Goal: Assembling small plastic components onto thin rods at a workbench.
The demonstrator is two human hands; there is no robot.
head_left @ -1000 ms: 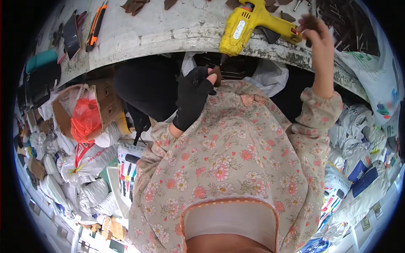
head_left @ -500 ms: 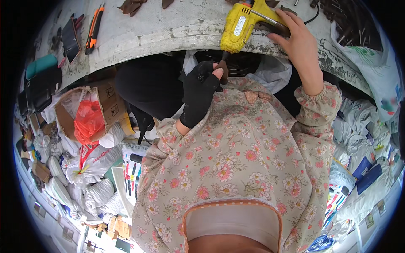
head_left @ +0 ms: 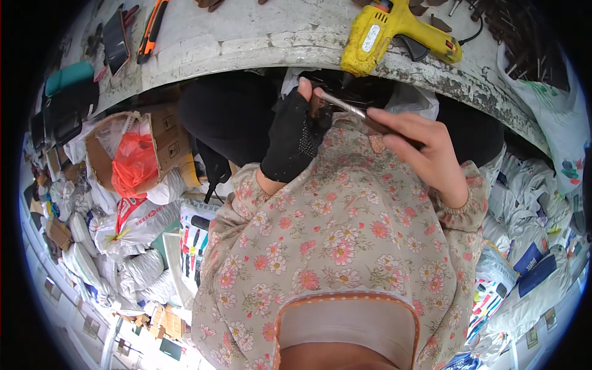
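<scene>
My left hand (head_left: 295, 137), in a black fingerless glove, is closed round a small brown piece (head_left: 318, 110) just off the bench's near edge. Between the fingers of my right hand (head_left: 428, 151) is a slim silver metal rod with a dark brown handle (head_left: 343, 105). The rod's far end meets the brown piece at my left fingertips; whether it goes into it is hidden. A yellow hot glue gun (head_left: 376, 37) lies on the bench beyond both hands, its nozzle over the near edge.
The worn whitish bench (head_left: 246, 40) curves across the top. On it are an orange and black utility knife (head_left: 152, 31) and a heap of dark rods (head_left: 527, 46) at right. A carton with a red bag (head_left: 132, 165) stands left; white sacks (head_left: 524, 185) lie right.
My right hand has left the glue gun, come nearer, and now holds the metal rod against the brown piece. My left hand has drawn the piece away from the gun's nozzle.
</scene>
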